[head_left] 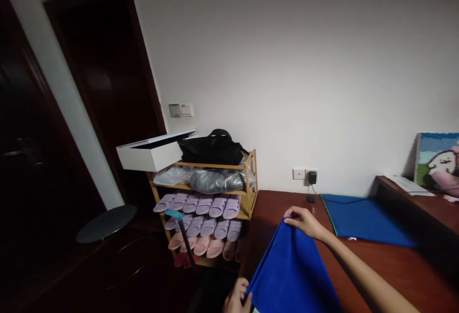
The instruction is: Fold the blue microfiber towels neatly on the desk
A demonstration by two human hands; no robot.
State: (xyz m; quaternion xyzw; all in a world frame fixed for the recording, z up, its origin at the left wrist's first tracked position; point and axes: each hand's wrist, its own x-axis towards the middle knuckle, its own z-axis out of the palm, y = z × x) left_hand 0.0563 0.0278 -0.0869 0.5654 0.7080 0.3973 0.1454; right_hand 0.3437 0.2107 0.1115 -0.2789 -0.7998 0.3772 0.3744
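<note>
A bright blue cloth (294,270) hangs between my hands over the reddish-brown table (376,255). My right hand (303,222) pinches its upper corner, lifted above the table. Lower down, near the bottom edge of the view, my left hand (238,296) grips the cloth's left edge. The cloth's lower part runs out of view. Behind and to the right, a second blue cloth (369,219) with a green edge lies flat on the table, a small white tag at its near side.
Left of the table stands a wooden rack (252,179) with slippers (211,205), a black bag (213,149) and a white box (152,156). A round stool (106,223) is farther left. A charger (312,177) is plugged into the wall; a raised shelf (435,205) bounds the right.
</note>
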